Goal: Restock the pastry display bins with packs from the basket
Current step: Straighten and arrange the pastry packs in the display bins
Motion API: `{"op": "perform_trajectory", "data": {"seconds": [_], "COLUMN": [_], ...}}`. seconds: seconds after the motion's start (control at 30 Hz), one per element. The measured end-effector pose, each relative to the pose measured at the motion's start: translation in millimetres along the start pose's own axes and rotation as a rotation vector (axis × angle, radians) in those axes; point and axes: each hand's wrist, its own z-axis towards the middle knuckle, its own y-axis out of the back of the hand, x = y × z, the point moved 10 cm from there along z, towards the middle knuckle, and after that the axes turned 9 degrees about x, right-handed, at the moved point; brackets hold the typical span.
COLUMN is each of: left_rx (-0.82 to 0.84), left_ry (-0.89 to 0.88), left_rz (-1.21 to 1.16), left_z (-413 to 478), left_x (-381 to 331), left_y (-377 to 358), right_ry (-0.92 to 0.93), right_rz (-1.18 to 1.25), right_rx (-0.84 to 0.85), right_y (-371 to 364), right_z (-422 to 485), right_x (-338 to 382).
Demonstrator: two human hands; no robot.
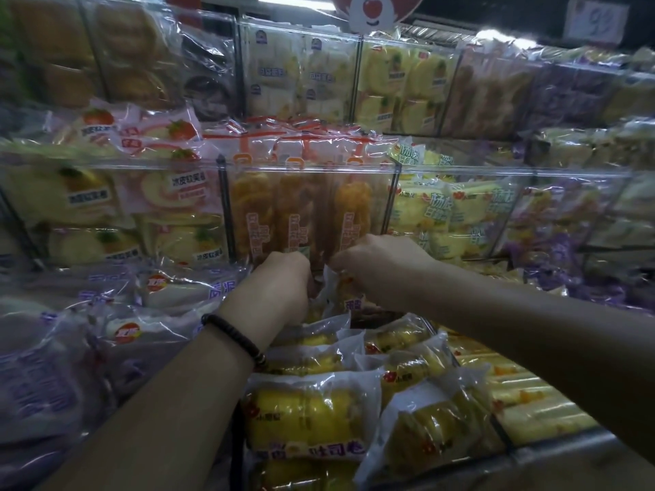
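Pack (332,290) gripped by left hand (280,283) and right hand (381,265).

Bare left forearm (170,402), dark round-beaded bracelet (235,336) snug at its wrist, bare right forearm (531,331).

Two hands, left hand (280,285) and right hand (382,267), just under the middle bin (308,169). One bracelet (234,336) below the bin. Three upright orange packs (296,214) inside it. Three strawberry packs (102,122) up-left of it. At least five yellow roll packs (308,416) below it, exact count unclear. One white-edged pack (335,281) pinched by right hand. One heart sign (372,10) above the bin.
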Motion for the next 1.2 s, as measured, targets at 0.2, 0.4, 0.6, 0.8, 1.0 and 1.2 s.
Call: {"op": "perform_trajectory", "data": {"seconds": [0.2, 0.4, 0.6, 0.8, 1.0, 1.2], "left_rx": [-0.013, -0.071, 0.030, 0.043, -0.114, 0.037], "left_ry": [-0.013, -0.032, -0.021, -0.145, -0.346, -0.493], "left_rz": [0.018, -0.019, 0.008, 0.078, -0.017, -0.078], "left_z": [0.6, -2.8, -7.2, -15.0, -33.5, -47.3], "left_x": [-1.6, 0.7, -6.0, -15.2, -26.8, -42.2], "left_y": [2.1, 4.5, 1.8, 1.4, 25.7, 15.3], "right_ry": [-0.007, 0.010, 0.051, 0.063, 0.041, 0.220], "right_rz": [0.004, -0.012, 0.006, 0.172, 0.370, 0.310], "right_rx": [0.022, 0.048, 0.141, 0.178, 0.165, 0.277], "right_y": [-1.2, -11.6, -41.6, -31.5, -2.9, -13.2], "right_z": [4.1, -1.4, -1.3, 3.1, -19.7, -50.3], "right_x": [6.2, 10.3, 15.4, -0.9, -32.1, 0.1]}}
